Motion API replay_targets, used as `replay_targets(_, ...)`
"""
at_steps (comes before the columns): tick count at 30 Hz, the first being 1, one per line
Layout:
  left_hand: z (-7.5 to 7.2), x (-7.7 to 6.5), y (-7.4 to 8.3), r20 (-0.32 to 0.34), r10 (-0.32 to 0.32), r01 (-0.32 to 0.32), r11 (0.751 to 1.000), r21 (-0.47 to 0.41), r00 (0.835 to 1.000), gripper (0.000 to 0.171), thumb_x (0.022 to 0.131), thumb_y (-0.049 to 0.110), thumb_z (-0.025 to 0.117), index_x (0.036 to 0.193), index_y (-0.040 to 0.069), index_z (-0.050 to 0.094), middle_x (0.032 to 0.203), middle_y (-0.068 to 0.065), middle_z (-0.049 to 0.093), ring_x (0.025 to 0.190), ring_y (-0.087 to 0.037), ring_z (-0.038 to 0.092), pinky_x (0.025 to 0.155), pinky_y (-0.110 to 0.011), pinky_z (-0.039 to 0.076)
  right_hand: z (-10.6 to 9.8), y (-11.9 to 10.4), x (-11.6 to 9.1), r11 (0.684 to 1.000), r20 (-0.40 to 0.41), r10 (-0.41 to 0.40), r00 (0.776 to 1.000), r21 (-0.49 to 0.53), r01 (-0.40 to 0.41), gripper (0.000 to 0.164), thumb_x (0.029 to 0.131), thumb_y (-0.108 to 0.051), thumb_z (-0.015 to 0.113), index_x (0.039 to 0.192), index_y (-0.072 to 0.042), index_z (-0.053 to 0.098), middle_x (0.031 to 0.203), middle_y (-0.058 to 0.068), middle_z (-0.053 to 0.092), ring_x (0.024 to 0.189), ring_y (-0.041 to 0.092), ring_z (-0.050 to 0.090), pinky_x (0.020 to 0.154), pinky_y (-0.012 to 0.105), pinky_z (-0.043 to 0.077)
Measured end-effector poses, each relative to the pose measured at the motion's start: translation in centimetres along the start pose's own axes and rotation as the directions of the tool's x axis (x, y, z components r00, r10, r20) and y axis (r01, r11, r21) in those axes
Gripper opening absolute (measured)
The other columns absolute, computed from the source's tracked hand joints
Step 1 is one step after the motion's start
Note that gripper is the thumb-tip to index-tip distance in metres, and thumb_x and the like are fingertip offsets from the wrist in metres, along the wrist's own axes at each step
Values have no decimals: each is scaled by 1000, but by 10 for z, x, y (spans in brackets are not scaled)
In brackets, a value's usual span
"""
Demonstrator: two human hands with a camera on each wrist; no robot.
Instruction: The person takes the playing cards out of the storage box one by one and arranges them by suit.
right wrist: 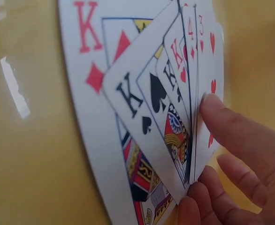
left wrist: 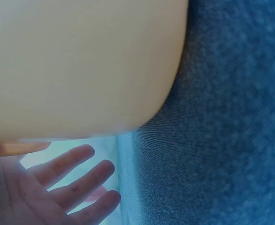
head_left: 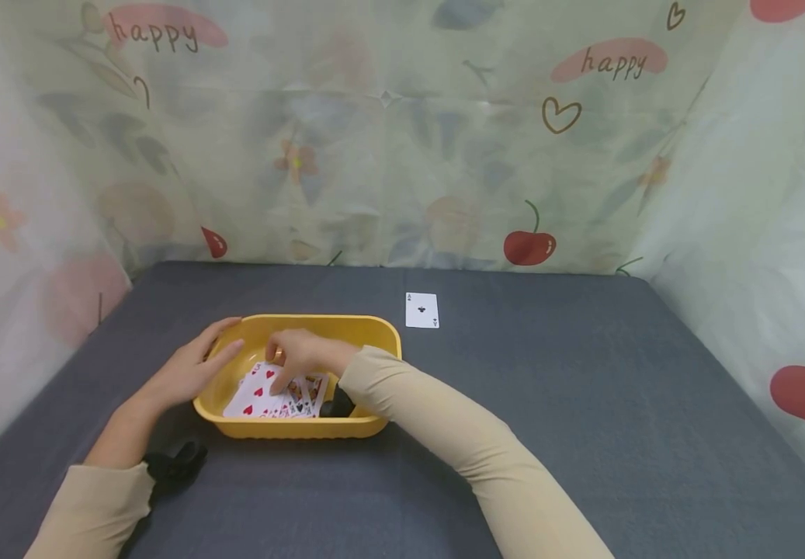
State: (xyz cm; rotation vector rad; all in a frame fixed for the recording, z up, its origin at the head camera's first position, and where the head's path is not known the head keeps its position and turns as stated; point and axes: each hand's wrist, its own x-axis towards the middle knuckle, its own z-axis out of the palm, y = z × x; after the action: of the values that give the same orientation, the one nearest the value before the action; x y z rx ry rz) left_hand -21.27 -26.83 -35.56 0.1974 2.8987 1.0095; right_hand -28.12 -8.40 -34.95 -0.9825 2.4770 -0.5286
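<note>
A yellow plastic bin (head_left: 297, 428) holds a fanned pile of playing cards (head_left: 302, 397), with kings, a red four and a hearts card (right wrist: 211, 65) on top. My right hand (head_left: 300, 351) reaches into the bin and pinches cards at the pile, thumb on the hearts card's face and fingers curled at the edge. My left hand (head_left: 189, 369) rests at the bin's left end, its thumb over the inside and its fingers (left wrist: 86, 185) stretched along the outside.
An ace of clubs (head_left: 421, 310) lies face up on the dark cloth-covered table (head_left: 549, 373), right of the bin. Black wrist straps (head_left: 177, 463) show at both sleeves. A printed curtain (head_left: 388, 178) hangs around the back and sides.
</note>
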Motion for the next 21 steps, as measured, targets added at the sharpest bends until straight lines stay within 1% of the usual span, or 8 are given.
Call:
replay_targets(4,0,0,1,-3,2,-2,1000,-2,1000,65,98,45,38,146,6,21,146,-29,29,130,-48,32,102,-65,27,-1,0,0,1000,-13,1,1000,2,0,41,74,-23,79,105,-12,55,99,0,58,85,10,52,70,17,42)
replay_targets(7,-1,-1,1,-2,1,-1,1000,-3,1000,65,98,46,37,146,6,21,146,-29,29,130,-48,32,102,-65,27,-1,0,1,1000,-19,4,1000,26,-3,41,74,-24,79,103,-13,53,99,0,57,85,10,52,70,17,43)
replay_targets(12,-1,0,1,-1,-1,1,1000,-7,1000,65,98,46,37,147,6,21,146,-28,29,130,-47,33,103,-65,27,0,0,0,999,9,23,1000,42,-23,45,72,-28,81,103,-15,51,98,-1,54,84,11,51,68,18,44)
replay_targets(16,0,0,1,3,-5,5,1000,-8,1000,66,98,47,37,147,6,20,147,-28,28,131,-47,32,103,-65,27,0,-1,-1,998,24,55,998,38,-56,44,72,-28,81,100,-16,49,95,-1,52,80,11,51,62,19,44)
replay_targets(18,0,0,1,4,-4,4,1000,-7,1000,66,98,47,37,147,6,20,147,-28,28,131,-48,31,103,-65,27,0,0,-2,998,20,51,999,31,-51,44,72,-28,81,100,-16,49,93,-1,52,78,11,51,61,19,43)
replay_targets(21,0,-1,1,2,-1,1,1000,-5,1000,65,98,46,37,146,5,20,147,-29,29,131,-48,31,103,-65,27,-3,1,-2,999,16,19,1000,30,-20,43,73,-26,80,99,-15,48,91,0,51,78,11,50,61,18,41)
